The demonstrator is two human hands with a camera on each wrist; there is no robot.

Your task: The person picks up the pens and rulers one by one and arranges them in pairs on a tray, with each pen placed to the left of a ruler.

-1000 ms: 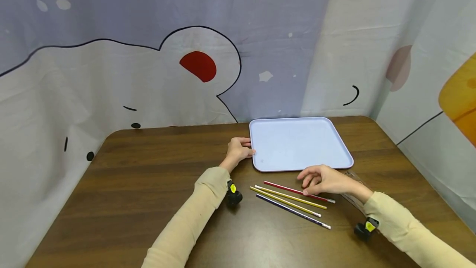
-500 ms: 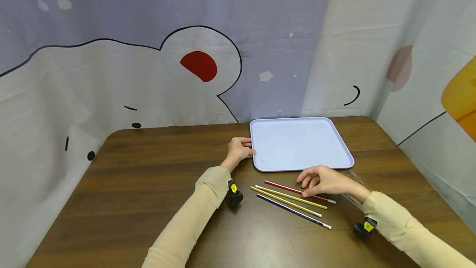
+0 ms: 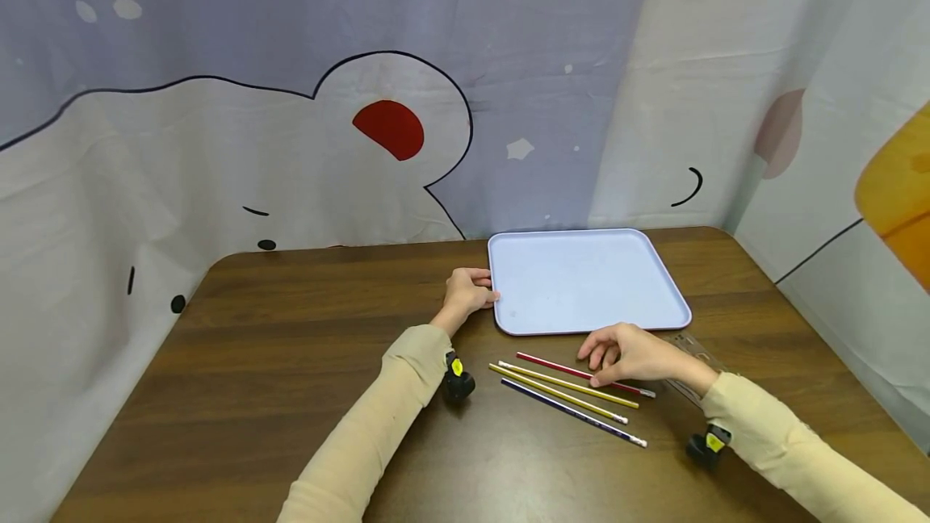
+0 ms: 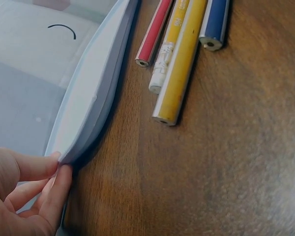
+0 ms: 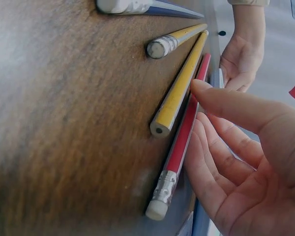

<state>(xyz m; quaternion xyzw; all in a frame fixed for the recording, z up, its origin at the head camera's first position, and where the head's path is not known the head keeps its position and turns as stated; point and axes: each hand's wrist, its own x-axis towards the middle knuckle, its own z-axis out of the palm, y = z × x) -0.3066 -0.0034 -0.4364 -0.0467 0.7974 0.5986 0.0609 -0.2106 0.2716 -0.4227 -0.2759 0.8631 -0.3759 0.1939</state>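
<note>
My left hand (image 3: 485, 287) grips the left rim of a pale blue tray (image 3: 581, 281); in the left wrist view its fingers (image 4: 54, 187) pinch the tray's edge (image 4: 91, 105). Several pencils lie side by side in front of the tray: a red pencil (image 3: 563, 366), two yellow pencils (image 3: 559, 383) and a blue pencil (image 3: 574, 413). My right hand (image 3: 597, 365) rests over the red pencil's right half. Its relaxed fingers (image 5: 214, 147) touch the red pencil (image 5: 182, 140), with the thumb lifted above it.
A clear ruler (image 3: 696, 348) lies on the brown table (image 3: 291, 345) behind my right wrist. A printed curtain (image 3: 291, 103) hangs close behind and right of the table. The table's left half holds nothing.
My right hand has shifted slightly left along the red pencil. The left hand, tray and pencils have not moved.
</note>
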